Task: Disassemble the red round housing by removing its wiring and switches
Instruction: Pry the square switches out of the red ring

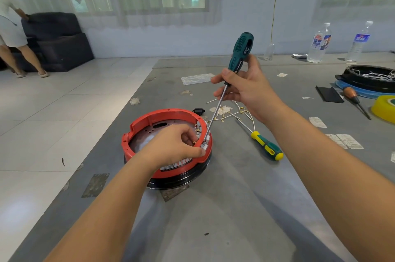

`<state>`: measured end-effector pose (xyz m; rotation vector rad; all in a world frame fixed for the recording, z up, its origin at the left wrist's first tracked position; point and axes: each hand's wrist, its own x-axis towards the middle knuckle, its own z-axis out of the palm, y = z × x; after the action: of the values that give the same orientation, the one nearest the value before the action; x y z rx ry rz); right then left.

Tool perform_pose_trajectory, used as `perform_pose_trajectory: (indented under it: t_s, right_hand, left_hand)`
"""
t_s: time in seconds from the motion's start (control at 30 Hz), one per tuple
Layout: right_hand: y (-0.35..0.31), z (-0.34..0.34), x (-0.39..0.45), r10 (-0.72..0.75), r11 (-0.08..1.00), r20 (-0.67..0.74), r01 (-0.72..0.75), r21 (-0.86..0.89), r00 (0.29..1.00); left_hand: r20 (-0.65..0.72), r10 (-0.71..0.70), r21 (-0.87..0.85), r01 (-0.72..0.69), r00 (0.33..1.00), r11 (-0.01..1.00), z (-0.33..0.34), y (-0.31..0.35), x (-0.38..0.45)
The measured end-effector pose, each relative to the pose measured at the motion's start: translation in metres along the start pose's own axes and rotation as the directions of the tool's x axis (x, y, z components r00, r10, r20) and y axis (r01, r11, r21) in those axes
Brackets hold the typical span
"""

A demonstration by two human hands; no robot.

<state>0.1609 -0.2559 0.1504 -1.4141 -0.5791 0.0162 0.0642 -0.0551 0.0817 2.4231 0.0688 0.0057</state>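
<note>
1. On the grey worktop (245,187), near its left edge, sits the red round housing (147,122), stacked on a black disc (183,179); the white switches (206,141) line the inside of its right wall

2. Left hand (173,146): fingers curled down inside the housing, thumb and fingertips pinching at the switch block close to the rim. Right hand (245,86): wrapped around the dark green screwdriver (237,54) low on the handle, with the shaft slanting down so the tip meets the switches just beside the left fingers

3. Main risk: the blade slips off the switch under prying force and jabs the left fingertips, which lie right next to the tip. A long, tilted shaft held far from the tip makes such a slip more likely

4. Levering hard against the red wall could crack the plastic rim or snap a switch clip instead of freeing it

5. Nothing clamps the housing; it only rests on the black disc, so sideways pressure may slide or tip the stack toward the worktop edge

6. Small brass terminals (196,131) show near the switches; a twisting pry could bend them or tear any lead not yet detached. Whether wires remain connected there cannot be told

7. Loose wires (239,112) and a yellow-green screwdriver (266,146) lie just right of the housing, where a freed switch or a jerking elbow could scatter them
</note>
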Motion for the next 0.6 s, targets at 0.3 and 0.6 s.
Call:
perform_pose_trajectory:
  t_s: [0.3, 0.6]
  right_hand:
    - [-0.010, 0.019, 0.015, 0.002, 0.991, 0.087, 0.009, -0.130, 0.996]
    - [-0.011, 0.067, 0.034, 0.162, 0.987, 0.203, -0.163, -0.007, 0.966]
  left_hand:
    - [0.018, -0.018, -0.025, 0.019, 1.000, 1.000, -0.003, 0.002, -0.002]
    - [0.038, -0.025, -0.095, 0.028, 0.999, 0.995, -0.006, 0.004, -0.006]
